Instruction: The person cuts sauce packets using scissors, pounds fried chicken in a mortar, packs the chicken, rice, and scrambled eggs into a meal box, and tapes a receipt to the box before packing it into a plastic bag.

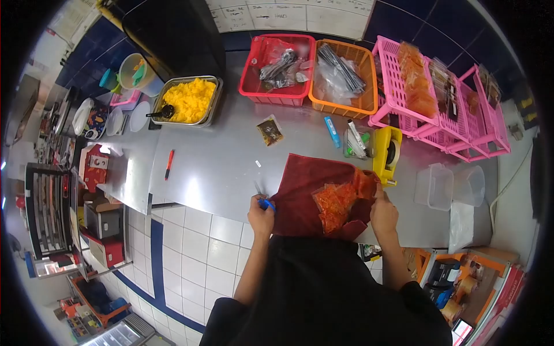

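Note:
My left hand [261,217] is closed around scissors with a blue handle [266,205], at the left edge of a dark red cloth [297,187]. The blades point away over the steel table and look blurred. My right hand [383,215] is closed at the cloth's right side, gripping its folded edge. Clear sachets of orange-red filling [334,206] lie on the cloth, and more of them [365,184] reach up close to my right fingers. Whether those fingers also pinch a sachet is hidden.
Behind the cloth are a yellow tape dispenser [386,153], a dark sachet [269,130] and a red cutter [169,164]. Further back stand a red basket [277,97], an orange basket [343,108], pink racks [404,118] and a tray of yellow food [187,101]. Plastic tubs [434,187] sit right.

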Available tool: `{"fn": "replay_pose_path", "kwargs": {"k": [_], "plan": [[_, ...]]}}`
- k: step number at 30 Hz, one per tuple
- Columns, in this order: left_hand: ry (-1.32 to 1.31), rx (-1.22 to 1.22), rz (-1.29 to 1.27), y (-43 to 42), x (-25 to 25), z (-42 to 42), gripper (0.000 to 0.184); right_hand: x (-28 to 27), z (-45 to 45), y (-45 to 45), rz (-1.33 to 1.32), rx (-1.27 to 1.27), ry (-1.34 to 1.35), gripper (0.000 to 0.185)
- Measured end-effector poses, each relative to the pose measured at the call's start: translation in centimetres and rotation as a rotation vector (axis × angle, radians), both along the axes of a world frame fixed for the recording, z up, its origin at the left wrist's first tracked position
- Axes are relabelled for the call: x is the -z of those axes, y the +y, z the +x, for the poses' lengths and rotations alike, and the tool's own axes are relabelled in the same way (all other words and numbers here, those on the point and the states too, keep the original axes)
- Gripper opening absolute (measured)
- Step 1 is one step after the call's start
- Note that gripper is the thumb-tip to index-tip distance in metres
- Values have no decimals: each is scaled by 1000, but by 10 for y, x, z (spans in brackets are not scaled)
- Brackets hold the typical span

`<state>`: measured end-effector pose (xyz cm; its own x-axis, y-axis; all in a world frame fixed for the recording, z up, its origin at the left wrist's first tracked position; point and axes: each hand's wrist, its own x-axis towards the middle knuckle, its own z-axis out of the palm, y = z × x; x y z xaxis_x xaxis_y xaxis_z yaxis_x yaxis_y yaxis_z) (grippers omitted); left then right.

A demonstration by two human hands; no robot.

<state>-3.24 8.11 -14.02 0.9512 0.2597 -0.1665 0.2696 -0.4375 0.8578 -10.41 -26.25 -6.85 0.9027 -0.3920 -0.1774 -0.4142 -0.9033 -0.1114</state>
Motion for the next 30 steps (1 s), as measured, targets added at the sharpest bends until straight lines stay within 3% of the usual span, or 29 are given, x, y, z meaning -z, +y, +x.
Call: {"fn": "replay_pose_path", "kwargs": {"k": [1,3,4,6,8,9,12,13,15,17,18,19,21,23,25,29,30], "plan": [[-42,-26,225,-3,-14,1,27,-7,2,2,1,14,1,62],[45,-6,265,-9,-33,5,30,-20,15,18,-131,-69,-297,52],[-74,48,360,-11,-36,6,31,-26,24,27,-133,-43,-299,52],[-213,125,448,-18,-45,10,33,-35,40,40,-17,20,94,46],[-180,388,532,-28,-53,14,49,-12,38,44,-49,-3,20,45],[-196,395,527,-33,-51,14,49,1,38,44,-79,-54,-44,44],[-76,696,960,-45,-19,-1,64,20,29,32,-49,-5,-78,33],[-75,700,960,-52,-16,-2,64,23,24,26,-36,31,-59,28],[116,781,1247,-64,-11,-2,55,27,12,11,-9,2,-104,23],[214,927,1329,-81,-47,10,46,24,5,7,18,-30,-151,18],[312,1065,1407,-90,-69,16,39,14,3,6,-27,-114,-382,15],[308,1065,1409,-96,-84,22,39,4,3,5,-73,-198,-616,13],[416,1226,1273,-107,-107,38,24,-11,3,2,-50,-185,-706,13],[285,1188,1242,-128,-117,45,19,-22,-1,3,-28,-157,-793,13],[160,1154,1201,-147,-113,50,18,-27,-10,6,861,399,-696,10],[21,1153,1364,-168,-79,62,14,-13,-23,-16,1123,419,-862,12],[43,1078,1197,-171,-78,64,15,-24,-24,-16,1359,535,-902,12]]}}
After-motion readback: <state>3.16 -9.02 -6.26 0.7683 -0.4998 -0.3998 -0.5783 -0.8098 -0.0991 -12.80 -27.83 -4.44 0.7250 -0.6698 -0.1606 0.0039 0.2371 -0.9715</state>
